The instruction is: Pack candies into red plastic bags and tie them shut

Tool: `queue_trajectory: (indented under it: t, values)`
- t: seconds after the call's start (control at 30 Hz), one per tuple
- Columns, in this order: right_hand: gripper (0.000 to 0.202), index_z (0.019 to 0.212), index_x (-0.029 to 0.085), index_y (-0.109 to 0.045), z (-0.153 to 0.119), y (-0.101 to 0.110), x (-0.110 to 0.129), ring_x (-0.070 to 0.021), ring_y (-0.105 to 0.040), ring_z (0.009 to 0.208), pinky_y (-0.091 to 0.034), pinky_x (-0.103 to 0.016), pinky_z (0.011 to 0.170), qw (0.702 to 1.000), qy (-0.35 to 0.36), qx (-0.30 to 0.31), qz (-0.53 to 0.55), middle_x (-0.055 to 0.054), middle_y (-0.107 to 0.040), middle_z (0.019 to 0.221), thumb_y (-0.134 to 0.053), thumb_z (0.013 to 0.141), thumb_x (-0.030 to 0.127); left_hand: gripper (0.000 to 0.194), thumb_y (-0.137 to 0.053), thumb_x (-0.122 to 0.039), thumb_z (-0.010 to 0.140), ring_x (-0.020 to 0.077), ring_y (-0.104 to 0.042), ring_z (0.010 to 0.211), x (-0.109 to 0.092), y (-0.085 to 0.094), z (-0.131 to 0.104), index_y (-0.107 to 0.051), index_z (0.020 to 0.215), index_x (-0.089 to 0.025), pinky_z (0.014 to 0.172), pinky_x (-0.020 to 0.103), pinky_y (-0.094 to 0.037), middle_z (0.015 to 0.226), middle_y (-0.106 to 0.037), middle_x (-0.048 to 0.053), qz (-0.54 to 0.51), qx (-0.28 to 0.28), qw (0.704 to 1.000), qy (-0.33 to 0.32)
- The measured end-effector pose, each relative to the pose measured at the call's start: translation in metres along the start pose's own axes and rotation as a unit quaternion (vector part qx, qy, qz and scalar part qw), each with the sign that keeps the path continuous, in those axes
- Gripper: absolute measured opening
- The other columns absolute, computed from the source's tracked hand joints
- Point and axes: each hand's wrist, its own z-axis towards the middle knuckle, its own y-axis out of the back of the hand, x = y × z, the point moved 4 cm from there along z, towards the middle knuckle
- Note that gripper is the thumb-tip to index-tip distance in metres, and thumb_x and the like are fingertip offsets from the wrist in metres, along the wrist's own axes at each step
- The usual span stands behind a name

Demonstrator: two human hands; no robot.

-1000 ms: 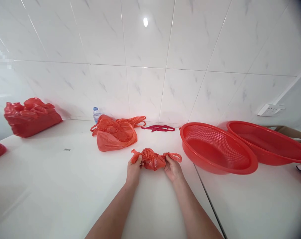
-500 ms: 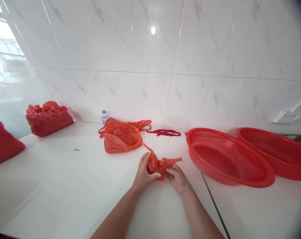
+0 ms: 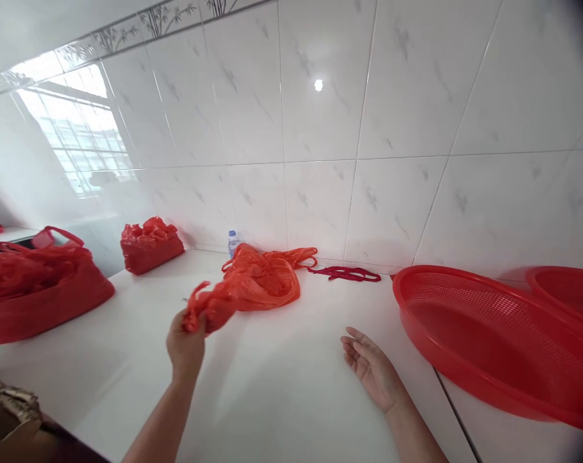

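Note:
My left hand [image 3: 188,341] is closed around a bunched red plastic bag [image 3: 218,305], lifted over the white table left of centre. A loose end of the bag sticks up past my fingers, and the rest hangs to the right. My right hand [image 3: 371,366] is held palm up over the table with its fingers apart and nothing in it. Behind the held bag lies a larger orange-red plastic bag [image 3: 272,289], its mouth slack and more crumpled plastic inside it. Dark red straps [image 3: 346,274] lie flat near the wall.
Two red baskets [image 3: 465,366] with perforated sides stand on the right. A small bottle [image 3: 233,243] with a blue cap is by the wall. Stuffed red bags [image 3: 151,254] and a bigger red handled bag [image 3: 50,302] stand left. A torn cardboard box [image 3: 11,411] fills the lower left corner.
My hands have parted. The left one has carried the bunched bag to the left; the right one has let go and opened. The view has turned left, bringing the cardboard box in.

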Motion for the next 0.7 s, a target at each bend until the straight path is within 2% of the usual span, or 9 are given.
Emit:
queue_trajectory:
  t: [0.07, 0.13, 0.2, 0.27, 0.33, 0.4, 0.53, 0.63, 0.7]
  values:
    - [0.033, 0.11, 0.023, -0.061, 0.0, -0.001, 0.0, -0.0131, -0.059, 0.089, -0.051, -0.025, 0.08, 1.0, -0.003, -0.006, -0.005, -0.004, -0.066, 0.098, -0.068, 0.077, 0.027, 0.036, -0.059, -0.039, 0.072, 0.0255, -0.061, 0.084, 0.009, 0.019, 0.025, -0.06, 0.102, -0.019, 0.078, 0.042, -0.049, 0.09, -0.064, 0.006, 0.062, -0.046, 0.997, 0.002]
    - [0.033, 0.11, 0.023, -0.061, -0.001, -0.001, 0.001, -0.0134, -0.059, 0.089, -0.052, -0.026, 0.08, 1.0, -0.004, -0.009, -0.015, -0.004, -0.066, 0.098, -0.068, 0.077, 0.027, 0.048, -0.062, -0.04, 0.07, 0.0355, -0.052, 0.109, 0.01, 0.03, 0.038, -0.057, 0.111, -0.018, 0.087, 0.053, -0.043, 0.114, -0.057, 0.014, 0.152, -0.078, 0.985, -0.014]
    - [0.034, 0.11, 0.022, -0.061, -0.002, -0.002, 0.001, -0.014, -0.059, 0.09, -0.052, -0.026, 0.08, 1.0, -0.009, -0.009, -0.028, -0.005, -0.066, 0.098, -0.067, 0.078, 0.028, 0.062, -0.066, -0.041, 0.067, 0.0428, -0.031, 0.128, 0.001, 0.031, 0.042, -0.049, 0.123, -0.018, 0.096, 0.063, -0.031, 0.139, -0.037, 0.018, 0.234, -0.107, 0.965, -0.055]
    - [0.034, 0.111, 0.022, -0.061, -0.002, -0.002, 0.001, -0.0145, -0.059, 0.092, -0.052, -0.026, 0.081, 0.999, -0.014, -0.01, -0.034, -0.005, -0.066, 0.098, -0.067, 0.078, 0.029, 0.064, -0.064, -0.039, 0.071, 0.0414, -0.017, 0.135, -0.017, 0.021, 0.04, -0.044, 0.129, -0.02, 0.102, 0.064, -0.021, 0.148, -0.022, 0.016, 0.262, -0.11, 0.949, -0.136]
    - [0.035, 0.111, 0.023, -0.061, -0.001, -0.002, 0.001, -0.0145, -0.059, 0.092, -0.052, -0.026, 0.081, 0.999, -0.018, -0.011, -0.035, -0.005, -0.066, 0.099, -0.067, 0.078, 0.029, 0.051, -0.058, -0.034, 0.078, 0.0348, -0.022, 0.136, -0.039, -0.003, 0.037, -0.048, 0.125, -0.019, 0.107, 0.055, -0.022, 0.147, -0.027, 0.015, 0.232, -0.05, 0.942, -0.235]
    - [0.034, 0.111, 0.023, -0.061, 0.0, -0.002, 0.001, -0.0143, -0.059, 0.092, -0.052, -0.026, 0.081, 0.999, -0.023, -0.01, -0.033, -0.005, -0.066, 0.099, -0.068, 0.077, 0.028, 0.037, -0.052, -0.03, 0.082, 0.029, -0.036, 0.129, -0.057, -0.036, 0.036, -0.056, 0.117, -0.019, 0.104, 0.045, -0.033, 0.138, -0.04, 0.013, 0.177, 0.053, 0.939, -0.289]
    - [0.034, 0.11, 0.023, -0.061, 0.003, -0.003, 0.003, -0.014, -0.06, 0.09, -0.052, -0.025, 0.08, 0.999, -0.039, -0.004, -0.027, -0.004, -0.067, 0.097, -0.068, 0.077, 0.027, 0.033, -0.04, -0.02, 0.086, 0.0208, -0.051, 0.115, -0.072, -0.11, 0.032, -0.062, 0.109, -0.022, 0.098, 0.035, -0.041, 0.125, -0.055, 0.006, 0.132, 0.283, 0.912, -0.266]
    - [0.034, 0.11, 0.023, -0.06, 0.002, -0.004, 0.004, -0.0143, -0.061, 0.09, -0.052, -0.025, 0.08, 0.998, -0.05, 0.002, -0.023, -0.005, -0.067, 0.096, -0.068, 0.077, 0.028, 0.037, -0.037, -0.012, 0.084, 0.0178, -0.055, 0.11, -0.067, -0.151, 0.022, -0.064, 0.108, -0.021, 0.095, 0.029, -0.042, 0.118, -0.062, 0.004, 0.152, 0.346, 0.893, -0.245]
    - [0.034, 0.11, 0.023, -0.06, 0.001, -0.005, 0.004, -0.0146, -0.061, 0.09, -0.051, -0.026, 0.08, 0.998, -0.051, 0.004, -0.022, -0.005, -0.067, 0.096, -0.067, 0.077, 0.028, 0.034, -0.045, -0.011, 0.08, 0.0205, -0.057, 0.107, -0.057, -0.168, 0.014, -0.063, 0.108, -0.018, 0.092, 0.03, -0.043, 0.116, -0.063, 0.007, 0.175, 0.36, 0.889, -0.224]
